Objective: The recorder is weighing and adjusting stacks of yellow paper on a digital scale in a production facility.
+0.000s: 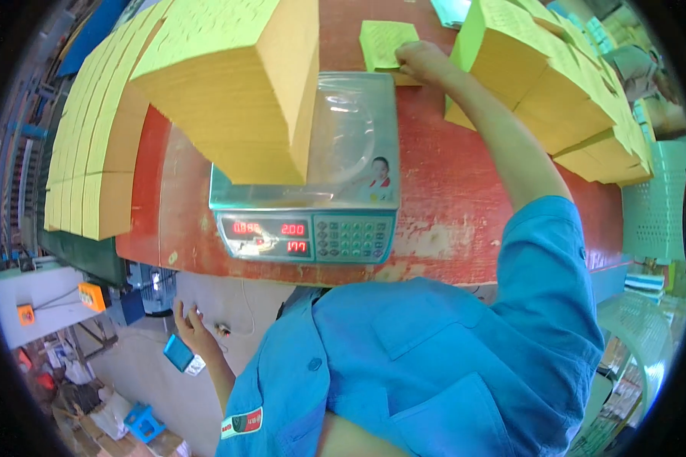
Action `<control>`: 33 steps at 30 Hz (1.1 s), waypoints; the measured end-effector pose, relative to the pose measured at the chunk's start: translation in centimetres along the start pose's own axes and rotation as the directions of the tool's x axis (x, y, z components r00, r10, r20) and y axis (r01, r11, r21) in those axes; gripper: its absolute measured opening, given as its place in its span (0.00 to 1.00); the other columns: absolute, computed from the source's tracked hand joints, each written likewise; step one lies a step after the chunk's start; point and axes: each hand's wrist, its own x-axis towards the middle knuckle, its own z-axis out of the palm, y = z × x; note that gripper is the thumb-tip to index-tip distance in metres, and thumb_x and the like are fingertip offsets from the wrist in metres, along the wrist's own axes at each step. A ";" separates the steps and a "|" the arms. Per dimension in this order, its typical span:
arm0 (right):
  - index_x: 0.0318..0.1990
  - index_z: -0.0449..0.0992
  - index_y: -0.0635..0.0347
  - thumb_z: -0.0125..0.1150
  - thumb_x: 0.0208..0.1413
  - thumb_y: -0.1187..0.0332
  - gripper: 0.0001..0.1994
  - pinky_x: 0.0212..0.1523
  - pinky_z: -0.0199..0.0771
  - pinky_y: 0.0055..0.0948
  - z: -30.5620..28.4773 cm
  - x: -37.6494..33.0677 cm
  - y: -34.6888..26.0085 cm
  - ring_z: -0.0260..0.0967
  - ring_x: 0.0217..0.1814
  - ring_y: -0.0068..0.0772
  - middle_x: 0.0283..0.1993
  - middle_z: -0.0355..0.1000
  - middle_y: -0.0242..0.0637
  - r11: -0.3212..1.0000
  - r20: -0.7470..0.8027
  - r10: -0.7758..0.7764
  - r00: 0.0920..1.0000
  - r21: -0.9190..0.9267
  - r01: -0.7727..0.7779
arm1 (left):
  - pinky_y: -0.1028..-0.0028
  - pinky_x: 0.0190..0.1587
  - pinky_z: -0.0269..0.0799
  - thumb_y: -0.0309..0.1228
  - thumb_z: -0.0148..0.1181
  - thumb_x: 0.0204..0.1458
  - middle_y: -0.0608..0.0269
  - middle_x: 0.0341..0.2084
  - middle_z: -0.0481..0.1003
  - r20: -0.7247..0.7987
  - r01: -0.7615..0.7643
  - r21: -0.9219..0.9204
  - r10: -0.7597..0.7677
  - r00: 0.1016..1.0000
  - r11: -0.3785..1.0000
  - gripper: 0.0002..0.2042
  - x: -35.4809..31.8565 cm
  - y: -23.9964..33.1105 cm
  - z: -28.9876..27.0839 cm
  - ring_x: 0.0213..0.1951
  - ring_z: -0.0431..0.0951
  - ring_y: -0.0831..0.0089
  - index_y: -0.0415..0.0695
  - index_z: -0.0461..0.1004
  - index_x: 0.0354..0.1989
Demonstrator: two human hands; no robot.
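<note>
Right hand [423,61] reaches far across the red counter [450,198], fingers closed on the edge of a small stack [387,44] of yellow-green sheets lying flat beyond the scale [309,198]. Left hand [190,324] hangs low beside the counter, fingers loosely spread, grasping nothing; a blue card [179,353] shows just under it. A thick block [244,84] of the same sheets sits on the scale pan, likely for weighing. More piles [556,84] stand right, stacked rows [91,152] left. A pale green crate [655,206] at right, contents hidden.
</note>
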 end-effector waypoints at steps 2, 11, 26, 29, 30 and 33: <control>0.32 0.75 0.60 0.56 0.52 0.68 0.06 0.46 0.73 0.46 -0.9 -0.1 -0.5 0.74 0.46 0.49 0.37 0.75 0.44 0.999 -0.005 -0.022 1.000 0.041 0.022 | 0.72 0.45 0.74 0.27 0.51 0.61 0.54 0.41 0.77 0.018 -0.027 0.035 0.027 0.999 0.999 0.19 0.3 0.2 0.3 0.42 0.78 0.71 0.38 0.66 0.60; 0.31 0.78 0.60 0.58 0.49 0.68 0.06 0.40 0.72 0.45 -1.9 0.0 0.4 0.73 0.38 0.51 0.33 0.76 0.46 0.977 -0.084 0.113 0.990 0.192 -0.095 | 0.72 0.44 0.74 0.27 0.49 0.61 0.56 0.41 0.78 -0.019 -0.045 -0.014 0.045 0.999 0.999 0.16 0.9 2.1 1.2 0.41 0.78 0.73 0.37 0.69 0.57; 0.36 0.70 0.65 0.54 0.52 0.75 0.05 0.41 0.72 0.43 -16.5 -12.5 -13.5 0.70 0.41 0.55 0.37 0.69 0.49 0.934 -0.300 0.126 0.946 0.358 -0.011 | 0.57 0.55 0.71 0.50 0.34 0.66 0.49 0.60 0.67 0.963 0.810 -0.081 0.256 -0.087 0.580 0.30 -6.3 26.1 19.3 0.56 0.72 0.55 0.40 0.58 0.66; 0.32 0.68 0.64 0.58 0.43 0.75 0.08 0.41 0.72 0.42 -16.0 -19.7 -18.7 0.70 0.42 0.49 0.36 0.68 0.45 0.954 -0.329 -0.036 0.944 0.269 0.130 | 0.58 0.58 0.69 0.48 0.38 0.66 0.51 0.59 0.69 0.954 0.859 -0.151 0.298 -0.002 0.489 0.27 -7.7 29.4 23.1 0.57 0.72 0.58 0.41 0.59 0.65; 0.36 0.70 0.64 0.61 0.44 0.74 0.11 0.45 0.73 0.42 -15.8 -21.4 -19.8 0.70 0.48 0.48 0.44 0.71 0.46 0.947 -0.318 -0.109 0.942 0.254 0.195 | 0.58 0.58 0.69 0.48 0.38 0.66 0.51 0.59 0.69 0.957 0.858 -0.139 0.289 -0.011 0.495 0.27 -8.1 29.4 23.5 0.57 0.72 0.58 0.41 0.59 0.65; 0.44 0.72 0.64 0.64 0.46 0.71 0.16 0.51 0.72 0.43 -15.8 -24.4 -21.7 0.69 0.56 0.50 0.52 0.70 0.50 0.948 -0.351 0.090 0.932 0.318 0.027 | 0.63 0.55 0.72 0.39 0.47 0.64 0.55 0.54 0.72 0.969 0.799 -0.223 0.216 0.119 0.559 0.22 -8.9 29.7 24.1 0.54 0.74 0.67 0.40 0.62 0.63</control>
